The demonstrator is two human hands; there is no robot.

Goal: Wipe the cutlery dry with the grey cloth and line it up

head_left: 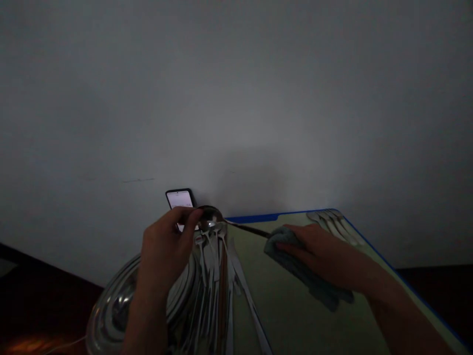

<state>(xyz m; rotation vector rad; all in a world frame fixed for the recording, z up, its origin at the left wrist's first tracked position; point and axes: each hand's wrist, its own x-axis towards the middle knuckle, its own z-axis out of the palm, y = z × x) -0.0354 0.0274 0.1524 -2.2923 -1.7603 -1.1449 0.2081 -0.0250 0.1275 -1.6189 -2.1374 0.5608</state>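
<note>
Between my two hands a metal spoon (211,214) with a large round bowl is held sideways above the table. My left hand (173,236) pinches the rim of its bowl between thumb and fingers. My right hand (314,246) is closed around a grey-green cloth (291,261), which is wrapped about the end of the spoon's handle. Part of the cloth hangs below my right hand. Beneath the spoon lies a pile of cutlery (212,286), with several spoons, knives and brown chopsticks (223,296).
Several forks (334,226) lie side by side at the far right corner of the pale green tabletop (295,325), which has a blue edge. A phone (179,198) with a lit screen leans on the wall (236,98). Shiny metal dishware (114,310) stands at the left.
</note>
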